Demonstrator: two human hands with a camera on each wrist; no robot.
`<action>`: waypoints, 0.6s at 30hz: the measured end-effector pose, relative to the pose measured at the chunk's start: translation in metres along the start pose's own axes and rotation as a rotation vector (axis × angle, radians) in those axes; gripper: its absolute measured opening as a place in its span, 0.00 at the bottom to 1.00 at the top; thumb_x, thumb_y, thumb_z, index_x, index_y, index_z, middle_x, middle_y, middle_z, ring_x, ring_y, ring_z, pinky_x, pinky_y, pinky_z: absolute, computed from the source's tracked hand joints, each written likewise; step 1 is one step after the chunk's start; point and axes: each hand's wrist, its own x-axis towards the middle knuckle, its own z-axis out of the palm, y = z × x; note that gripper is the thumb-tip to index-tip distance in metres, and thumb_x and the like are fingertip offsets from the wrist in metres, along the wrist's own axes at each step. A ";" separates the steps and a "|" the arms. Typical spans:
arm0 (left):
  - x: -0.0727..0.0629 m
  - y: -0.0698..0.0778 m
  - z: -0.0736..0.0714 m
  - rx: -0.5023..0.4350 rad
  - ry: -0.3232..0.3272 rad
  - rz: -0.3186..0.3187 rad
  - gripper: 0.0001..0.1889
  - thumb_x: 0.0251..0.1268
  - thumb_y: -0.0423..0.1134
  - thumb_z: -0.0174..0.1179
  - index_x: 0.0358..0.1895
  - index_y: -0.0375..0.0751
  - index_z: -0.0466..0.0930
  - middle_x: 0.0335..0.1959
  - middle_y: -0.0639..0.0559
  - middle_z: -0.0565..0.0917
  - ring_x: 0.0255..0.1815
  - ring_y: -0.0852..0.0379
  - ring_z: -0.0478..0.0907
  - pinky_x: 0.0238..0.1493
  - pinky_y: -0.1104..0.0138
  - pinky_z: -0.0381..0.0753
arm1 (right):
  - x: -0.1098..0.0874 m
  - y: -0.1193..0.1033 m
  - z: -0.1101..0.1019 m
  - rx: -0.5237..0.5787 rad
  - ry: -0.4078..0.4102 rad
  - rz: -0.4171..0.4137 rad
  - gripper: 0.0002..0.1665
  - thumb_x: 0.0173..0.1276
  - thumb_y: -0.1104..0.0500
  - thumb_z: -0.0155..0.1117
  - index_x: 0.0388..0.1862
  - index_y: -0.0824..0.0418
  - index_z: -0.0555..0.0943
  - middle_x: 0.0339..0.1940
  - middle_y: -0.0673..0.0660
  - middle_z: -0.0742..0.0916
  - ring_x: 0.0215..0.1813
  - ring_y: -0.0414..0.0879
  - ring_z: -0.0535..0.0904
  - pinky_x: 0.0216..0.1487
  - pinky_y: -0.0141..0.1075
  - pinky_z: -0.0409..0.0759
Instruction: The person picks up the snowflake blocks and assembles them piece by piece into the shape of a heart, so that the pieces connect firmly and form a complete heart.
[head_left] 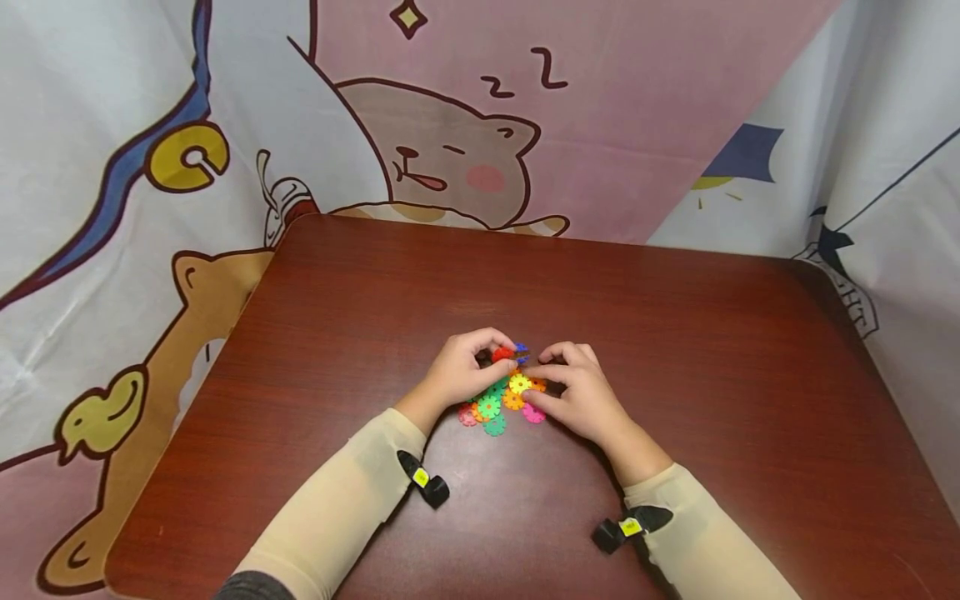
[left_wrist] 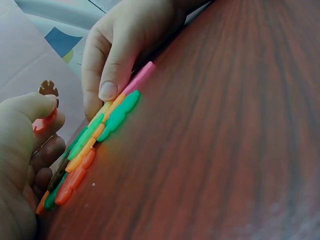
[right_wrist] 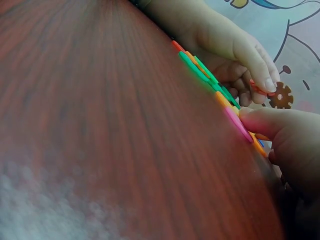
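Note:
My left hand (head_left: 456, 367) pinches a red interlocking disc (head_left: 502, 354) between thumb and fingers, raised above the table. A brown interlocking disc (right_wrist: 281, 96) stands at the red one's edge, seemingly slotted into it. My right hand (head_left: 583, 392) reaches into the pile, thumb and index finger at the edges of a yellow interlocking disc (head_left: 520, 383); whether they grip it is unclear. Around them lie orange (head_left: 513, 399), green (head_left: 489, 407) and pink (head_left: 533, 413) interlocking discs, flat and overlapping. A blue disc (head_left: 522, 350) shows just beyond the left fingertips.
The discs lie on a dark red-brown wooden table (head_left: 675, 333) with rounded corners. Printed cloth (head_left: 600, 125) with cartoon animals hangs behind the table and at both sides. Each forearm wears a black strap (head_left: 429, 481) with a small camera.

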 end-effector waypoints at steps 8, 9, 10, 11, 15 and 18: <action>0.000 -0.001 0.000 0.028 -0.018 0.003 0.09 0.67 0.36 0.74 0.47 0.44 0.88 0.32 0.59 0.87 0.29 0.62 0.79 0.34 0.68 0.78 | 0.001 0.001 0.001 0.048 0.010 0.046 0.17 0.57 0.55 0.88 0.44 0.54 0.93 0.50 0.54 0.86 0.56 0.56 0.73 0.55 0.50 0.71; 0.000 -0.001 0.000 0.033 -0.018 0.005 0.09 0.67 0.36 0.74 0.47 0.44 0.88 0.32 0.59 0.87 0.29 0.61 0.79 0.34 0.67 0.78 | 0.001 0.001 0.001 0.055 0.016 0.043 0.17 0.56 0.55 0.88 0.44 0.54 0.92 0.50 0.53 0.87 0.56 0.56 0.73 0.55 0.50 0.70; 0.000 -0.001 0.000 0.037 -0.019 0.005 0.09 0.67 0.36 0.74 0.47 0.44 0.88 0.32 0.59 0.87 0.29 0.61 0.79 0.34 0.67 0.78 | 0.001 0.001 0.001 0.063 0.022 0.040 0.17 0.56 0.55 0.88 0.43 0.53 0.92 0.49 0.53 0.87 0.56 0.55 0.74 0.56 0.50 0.70; 0.000 -0.001 0.000 0.041 -0.020 0.006 0.09 0.67 0.36 0.74 0.48 0.44 0.88 0.32 0.59 0.87 0.30 0.61 0.79 0.34 0.67 0.79 | 0.001 0.001 0.001 0.070 0.029 0.040 0.17 0.55 0.56 0.88 0.43 0.53 0.92 0.49 0.52 0.87 0.56 0.55 0.74 0.56 0.50 0.70; 0.000 -0.001 0.000 0.056 -0.022 0.016 0.10 0.67 0.36 0.74 0.48 0.44 0.88 0.32 0.59 0.87 0.29 0.62 0.79 0.34 0.68 0.78 | 0.001 0.003 0.002 0.107 0.060 0.044 0.17 0.55 0.59 0.88 0.42 0.53 0.91 0.48 0.50 0.88 0.56 0.53 0.75 0.57 0.49 0.70; 0.000 -0.001 0.000 0.050 -0.022 0.031 0.10 0.67 0.35 0.74 0.48 0.44 0.88 0.31 0.59 0.86 0.29 0.62 0.78 0.34 0.68 0.77 | 0.000 0.003 0.002 0.135 0.082 0.066 0.16 0.55 0.61 0.88 0.40 0.53 0.90 0.44 0.48 0.89 0.54 0.50 0.77 0.55 0.45 0.72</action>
